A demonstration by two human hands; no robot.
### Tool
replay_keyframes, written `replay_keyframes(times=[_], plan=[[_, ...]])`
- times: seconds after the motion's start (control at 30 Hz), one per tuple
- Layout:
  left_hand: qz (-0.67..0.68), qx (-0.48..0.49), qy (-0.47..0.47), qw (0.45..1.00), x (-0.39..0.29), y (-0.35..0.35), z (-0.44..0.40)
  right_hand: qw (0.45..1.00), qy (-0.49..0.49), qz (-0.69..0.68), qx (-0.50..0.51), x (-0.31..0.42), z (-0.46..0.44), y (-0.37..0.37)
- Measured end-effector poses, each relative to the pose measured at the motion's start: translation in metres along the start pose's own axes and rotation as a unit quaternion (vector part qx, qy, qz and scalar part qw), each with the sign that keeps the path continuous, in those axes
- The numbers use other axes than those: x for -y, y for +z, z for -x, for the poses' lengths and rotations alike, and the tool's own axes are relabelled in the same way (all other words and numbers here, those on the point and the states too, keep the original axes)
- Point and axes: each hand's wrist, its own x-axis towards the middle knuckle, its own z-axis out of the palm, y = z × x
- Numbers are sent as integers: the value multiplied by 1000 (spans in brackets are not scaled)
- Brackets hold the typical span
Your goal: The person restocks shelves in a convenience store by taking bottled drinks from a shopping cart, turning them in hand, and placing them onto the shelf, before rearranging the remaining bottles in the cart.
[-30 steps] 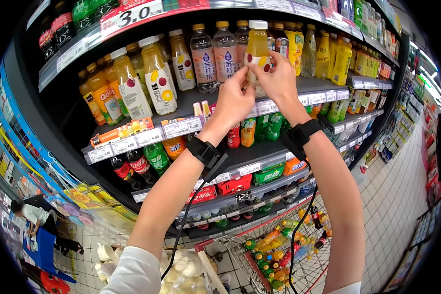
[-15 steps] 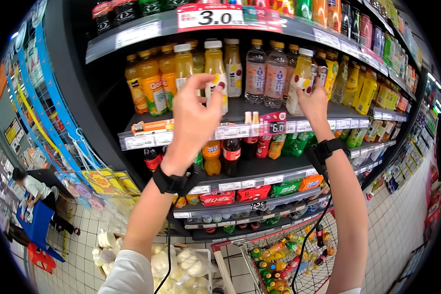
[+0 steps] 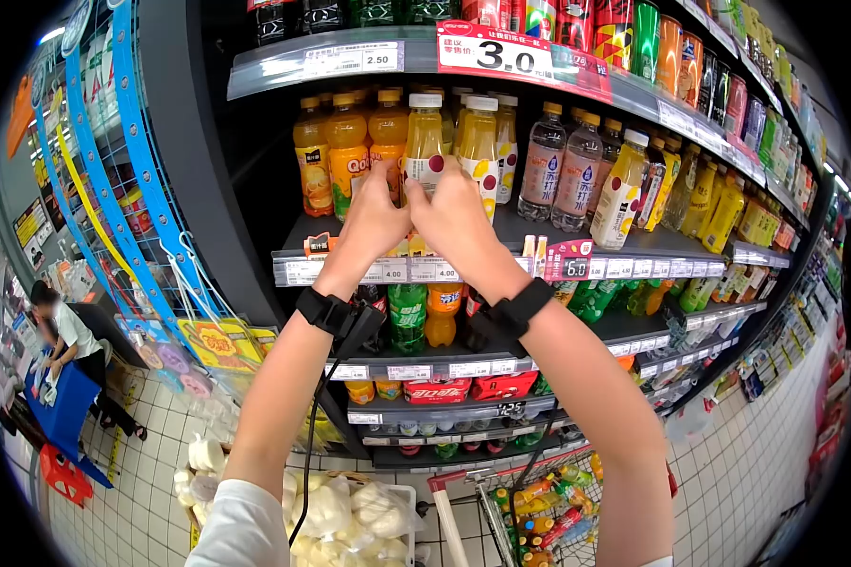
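My left hand point(image 3: 373, 219) and my right hand point(image 3: 446, 210) are side by side at the front of a drinks shelf. Both have bent fingers at a yellow juice bottle point(image 3: 425, 142) with a white cap, whose lower part they cover. Another white-capped yellow bottle point(image 3: 479, 142) stands just right of it, partly behind my right hand. Orange juice bottles point(image 3: 347, 151) stand to the left. Farther right are clear bottles with pink labels point(image 3: 542, 170) and a white-capped bottle point(image 3: 620, 194) standing alone at the shelf front.
Price tags line the shelf edge point(image 3: 397, 272). Cans and a red price sign point(image 3: 494, 52) are above. Below are more bottles and a shopping cart point(image 3: 501, 529) holding drinks, beside bagged white goods point(image 3: 350, 510). A person point(image 3: 71, 335) is by a blue table at the left.
My right hand has left the bottle by the pink-labelled ones and moved left, beside my left hand. My left hand has closed in on the juice bottle. The view has shifted left.
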Motion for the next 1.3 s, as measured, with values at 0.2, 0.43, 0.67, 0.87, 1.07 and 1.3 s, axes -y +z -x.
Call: replay_keyframes(times=[0.2,0.43,0.67,0.87,1.07,1.3], plan=[[-15,42,17,999,-3,2,3,998,47,36,-30,0,-6,14],[-45,-10,54,997,5,10,7,998,23,43,-40,-4,1,14],[-22,-146,165,975,-13,18,27,990,-42,-97,-93,-4,22,-6],[5,-176,246,953,-53,45,35,969,-127,-124,-173,-17,35,-50],[76,-98,244,962,-96,98,25,967,-79,-175,-169,-39,30,-106],[39,-20,167,985,-74,141,13,986,31,-122,-112,-94,22,-112]])
